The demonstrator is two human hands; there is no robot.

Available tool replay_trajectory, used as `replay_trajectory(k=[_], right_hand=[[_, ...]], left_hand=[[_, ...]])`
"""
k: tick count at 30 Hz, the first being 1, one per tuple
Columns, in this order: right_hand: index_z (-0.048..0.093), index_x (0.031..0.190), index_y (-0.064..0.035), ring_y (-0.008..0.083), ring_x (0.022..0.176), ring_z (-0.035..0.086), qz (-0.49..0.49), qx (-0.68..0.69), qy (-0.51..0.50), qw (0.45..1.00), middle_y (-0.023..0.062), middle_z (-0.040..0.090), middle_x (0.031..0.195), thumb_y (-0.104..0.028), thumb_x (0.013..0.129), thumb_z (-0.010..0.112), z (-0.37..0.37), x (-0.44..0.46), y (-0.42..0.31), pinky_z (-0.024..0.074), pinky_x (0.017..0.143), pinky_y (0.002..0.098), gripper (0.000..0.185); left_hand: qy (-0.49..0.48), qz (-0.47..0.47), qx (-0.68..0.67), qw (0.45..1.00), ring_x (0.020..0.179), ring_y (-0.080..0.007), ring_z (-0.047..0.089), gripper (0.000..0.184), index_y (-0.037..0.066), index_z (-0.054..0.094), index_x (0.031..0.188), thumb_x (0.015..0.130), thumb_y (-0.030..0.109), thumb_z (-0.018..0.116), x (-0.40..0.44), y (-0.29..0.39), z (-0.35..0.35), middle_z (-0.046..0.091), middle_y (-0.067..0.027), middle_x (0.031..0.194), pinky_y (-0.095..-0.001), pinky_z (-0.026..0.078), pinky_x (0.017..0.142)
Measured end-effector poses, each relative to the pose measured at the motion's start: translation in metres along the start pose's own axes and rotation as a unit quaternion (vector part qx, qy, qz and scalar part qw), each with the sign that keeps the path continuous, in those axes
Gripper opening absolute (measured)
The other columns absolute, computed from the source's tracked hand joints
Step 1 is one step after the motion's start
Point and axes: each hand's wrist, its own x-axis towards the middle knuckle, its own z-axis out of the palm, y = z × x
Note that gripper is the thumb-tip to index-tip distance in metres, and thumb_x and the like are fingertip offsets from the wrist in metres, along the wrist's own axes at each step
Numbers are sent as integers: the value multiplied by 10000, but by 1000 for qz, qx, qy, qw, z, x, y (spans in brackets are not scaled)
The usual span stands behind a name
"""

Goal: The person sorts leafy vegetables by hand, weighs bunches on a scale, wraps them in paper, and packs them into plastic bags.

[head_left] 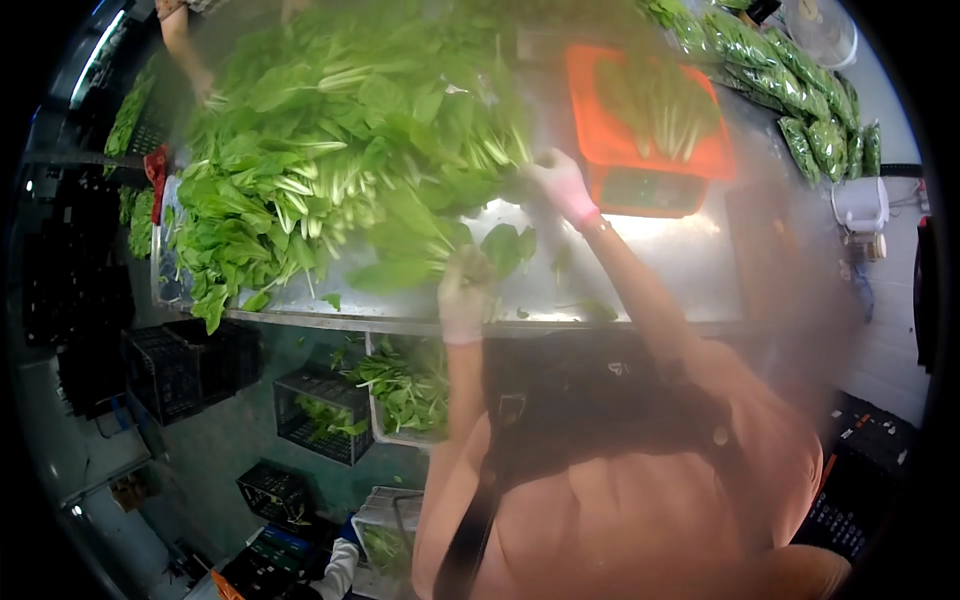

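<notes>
Across the left and middle of the metal table point(690, 270) spreads a big pile of leafy greens point(330, 150). My left hand point(464, 295), in a pale glove, is closed on a bunch of greens point(410, 240) at the pile's near edge. My right hand point(560, 185), gloved in white and pink, has its fingers pressed together at the pile's right side, beside a stem; haze hides what they grip, if anything. To the right of it sits an orange basket point(600, 130) with a bunch of greens point(665, 110) on top.
Bagged greens point(800, 85) lie at the back right, near a white container point(860, 203). Another person's arm point(185, 50) reaches in at the upper left. Crates of greens point(322, 412) stand below the table's near edge.
</notes>
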Motion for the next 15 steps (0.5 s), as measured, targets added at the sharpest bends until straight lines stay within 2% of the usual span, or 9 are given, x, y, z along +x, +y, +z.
replay_trajectory(k=[2, 3, 7, 8, 10, 11, 12, 14, 15], right_hand=[[558, 857, 14, 87, 559, 566, -57, 40, 36, 997, 49, 593, 697, -154, 781, 648, -5, -17, -16, 462, 506, 230, 205], [549, 877, 19, 83, 567, 568, -63, 55, 30, 996, 49, 593, 706, -145, 793, 638, -8, -20, -18, 468, 520, 221, 205], [549, 860, 14, 75, 587, 566, -78, 66, 1, 995, 52, 603, 719, -142, 793, 647, -11, -49, -50, 466, 544, 221, 196], [549, 860, 14, 75, 587, 566, -78, 67, 1, 995, 52, 603, 719, -142, 793, 647, -9, -51, -48, 466, 544, 221, 196], [553, 846, 5, 80, 602, 565, -115, -42, -4, 992, 68, 606, 711, -131, 772, 660, -3, -55, -44, 460, 554, 238, 189], [551, 823, -4, 138, 617, 568, -144, -66, -3, 987, 87, 587, 702, -116, 754, 664, 0, -61, -43, 457, 585, 275, 174], [551, 823, -4, 138, 617, 568, -142, -64, -9, 988, 87, 587, 702, -116, 754, 664, 4, -66, -42, 457, 585, 275, 174], [543, 818, -11, 206, 663, 561, -240, -165, -26, 956, 102, 557, 724, -106, 753, 653, 14, -78, -41, 455, 620, 306, 159], [525, 806, -23, 269, 710, 550, -297, -204, -35, 932, 119, 540, 782, -89, 751, 638, 19, -86, -42, 454, 643, 338, 142]], left_hand=[[-20, -2, 10, 1000, 757, -127, 377, 280, 39, 467, 1136, 881, 90, 571, 2, 2, 1, 447, -10, 872, -250, 356, 681], [-12, -3, 15, 1000, 742, -127, 366, 284, 50, 470, 1116, 857, 45, 587, 3, 1, 2, 434, -10, 860, -254, 356, 677], [-42, -11, -11, 999, 728, -117, 360, 260, 68, 481, 1086, 853, 10, 583, 12, -4, -2, 429, -13, 846, -243, 350, 671], [-49, -7, 7, 999, 747, -114, 394, 229, 63, 494, 1064, 858, 4, 576, 13, -5, -1, 447, -20, 853, -243, 369, 686], [-55, -1, 27, 998, 766, -111, 429, 199, 59, 506, 1042, 863, -2, 570, 12, -8, 7, 465, -27, 861, -243, 388, 700], [-26, 44, 114, 992, 797, -116, 466, 167, 46, 516, 1026, 872, 2, 561, 12, -11, 12, 492, -38, 882, -249, 411, 728], [-3, 70, 172, 983, 814, -125, 485, 156, 29, 525, 1028, 877, 9, 555, 10, -14, 15, 512, -52, 905, -259, 424, 746], [-7, 137, 316, 939, 849, -142, 523, 148, -5, 543, 1033, 888, 23, 544, 11, -16, 18, 552, -79, 949, -278, 451, 784], [-14, 164, 379, 911, 866, -151, 542, 152, -22, 552, 1035, 893, 30, 538, 10, -17, 16, 572, -93, 971, -287, 465, 802]])
